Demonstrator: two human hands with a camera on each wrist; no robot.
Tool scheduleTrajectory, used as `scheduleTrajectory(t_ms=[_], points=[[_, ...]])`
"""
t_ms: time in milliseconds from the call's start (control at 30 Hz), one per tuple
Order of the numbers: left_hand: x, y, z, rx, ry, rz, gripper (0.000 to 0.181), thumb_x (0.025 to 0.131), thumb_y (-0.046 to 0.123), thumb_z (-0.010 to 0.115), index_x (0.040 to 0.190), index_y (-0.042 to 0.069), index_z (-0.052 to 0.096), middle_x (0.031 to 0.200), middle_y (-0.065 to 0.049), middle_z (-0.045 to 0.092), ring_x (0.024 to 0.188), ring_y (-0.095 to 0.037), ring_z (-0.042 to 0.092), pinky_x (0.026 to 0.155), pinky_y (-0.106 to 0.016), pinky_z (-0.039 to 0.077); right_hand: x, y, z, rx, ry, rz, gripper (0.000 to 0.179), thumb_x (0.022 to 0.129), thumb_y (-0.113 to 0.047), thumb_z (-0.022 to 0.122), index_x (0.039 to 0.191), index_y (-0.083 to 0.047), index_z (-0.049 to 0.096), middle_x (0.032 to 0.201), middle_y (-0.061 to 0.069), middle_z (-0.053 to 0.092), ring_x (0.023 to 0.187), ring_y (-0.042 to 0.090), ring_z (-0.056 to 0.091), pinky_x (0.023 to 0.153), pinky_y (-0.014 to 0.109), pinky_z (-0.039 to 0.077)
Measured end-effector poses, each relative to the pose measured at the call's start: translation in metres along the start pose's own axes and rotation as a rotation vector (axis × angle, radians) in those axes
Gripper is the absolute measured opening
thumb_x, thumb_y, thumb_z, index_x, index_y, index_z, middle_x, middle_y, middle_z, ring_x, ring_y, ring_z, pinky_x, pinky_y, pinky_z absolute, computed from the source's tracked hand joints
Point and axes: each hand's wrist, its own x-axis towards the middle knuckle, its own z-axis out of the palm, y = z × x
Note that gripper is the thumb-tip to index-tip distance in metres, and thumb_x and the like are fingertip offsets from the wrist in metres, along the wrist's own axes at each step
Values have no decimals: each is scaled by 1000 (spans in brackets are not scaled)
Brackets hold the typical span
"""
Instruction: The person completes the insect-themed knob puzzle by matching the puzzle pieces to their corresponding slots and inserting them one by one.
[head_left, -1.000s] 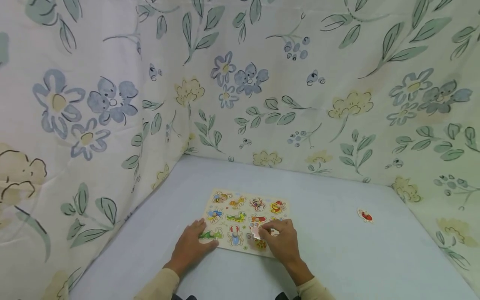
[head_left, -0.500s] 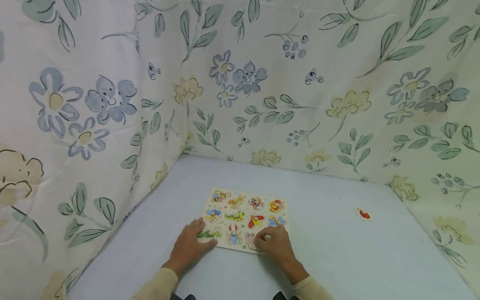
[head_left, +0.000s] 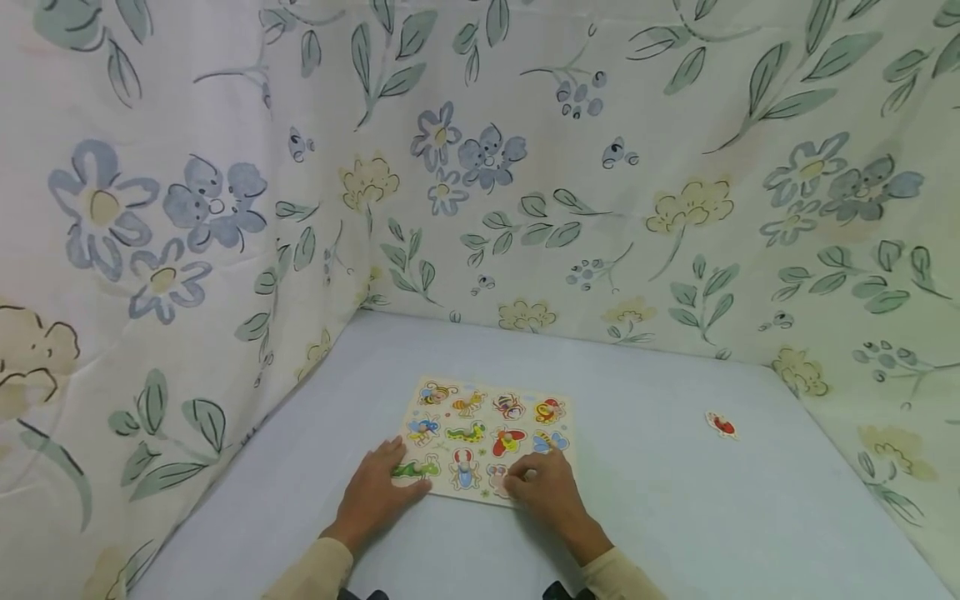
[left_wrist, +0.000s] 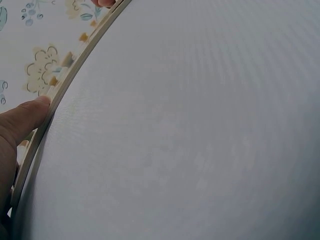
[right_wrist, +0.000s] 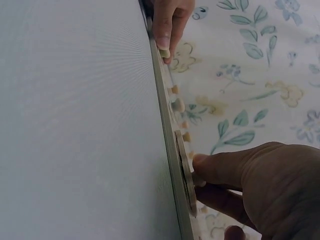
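Note:
A wooden peg puzzle board [head_left: 487, 387] with colourful insect pieces lies on the table. My left hand [head_left: 377, 490] rests on its left edge, thumb along the front side; the left wrist view shows the thumb [left_wrist: 27, 116] against the board's edge. At the board's front right corner, my right hand [head_left: 551, 493] pinches a pink puzzle piece [head_left: 495, 480] by its knob. In the right wrist view that puzzle piece [right_wrist: 185, 170] sits slightly raised and tilted at the board's surface, thumb and finger on the peg. Part of it is hidden by the fingers.
A red ladybug-like puzzle piece [head_left: 722, 424] lies alone on the white table [head_left: 652, 483], well to the right of the board. Floral cloth [head_left: 480, 167] hangs behind the table and along its left side.
My right hand has brought the pink piece down and slightly left to the board's front right corner, uncovering the red-winged insect piece. The left hand stays on the board's left edge.

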Motion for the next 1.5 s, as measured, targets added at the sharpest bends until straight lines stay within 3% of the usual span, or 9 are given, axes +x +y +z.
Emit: scheduleTrajectory(t_ms=[167,433,600,733,833,967,1233,1400,1500], points=[[0,0,0,-5,-2,-8,82,75,47,78,135,-3,53,146,-14,44,138,-34,31,114,-49,18,2,0,1,-27,-16,-23,13,74,-8,80,68,-18,74,68,-17,64,69,6,58,108,60,26],[1,-2,-1,-10,14,7,80,76,46,78,133,-4,53,145,-14,44,137,-36,32,113,-50,19,6,-4,1,-97,-10,-44,13,75,-10,80,67,-18,73,69,-15,65,77,8,63,107,62,24],[3,-3,0,-16,19,5,80,76,46,78,134,-4,53,145,-14,45,137,-35,32,113,-50,20,7,-4,0,-92,-4,-59,13,74,-9,80,67,-18,73,69,-14,65,74,8,62,105,61,29],[3,-2,3,-37,5,-12,82,75,48,78,135,-3,52,146,-12,43,138,-35,30,113,-51,20,9,3,-7,-26,10,41,5,77,-17,80,75,-19,75,77,-14,66,76,11,58,87,45,46],[4,1,5,-44,-1,-15,83,75,50,78,135,-2,52,146,-11,43,138,-34,30,112,-52,20,15,13,-26,18,72,143,12,80,-26,79,87,-18,76,87,-11,68,84,18,57,72,37,46],[5,4,6,-40,8,-10,83,74,49,78,135,-1,53,146,-11,43,138,-35,31,112,-52,21,30,33,-67,43,197,227,29,83,-34,77,102,-12,74,100,2,69,95,28,54,76,40,43],[2,6,2,-18,-4,-34,84,75,48,78,137,0,51,147,-11,41,138,-36,30,112,-54,20,60,94,-155,49,472,282,41,88,-39,71,112,-6,71,106,11,67,87,20,44,70,35,36],[1,5,2,-5,-13,-51,84,75,48,79,138,0,50,148,-11,40,138,-37,29,111,-55,21,60,125,-195,54,526,428,48,89,-44,67,120,-8,68,118,12,64,92,20,45,69,34,39],[1,4,2,-4,-14,-51,84,75,47,79,137,0,50,148,-12,41,138,-38,29,111,-56,21,57,145,-210,57,526,521,53,90,-46,64,128,-8,63,128,12,59,110,25,46,83,41,43]])
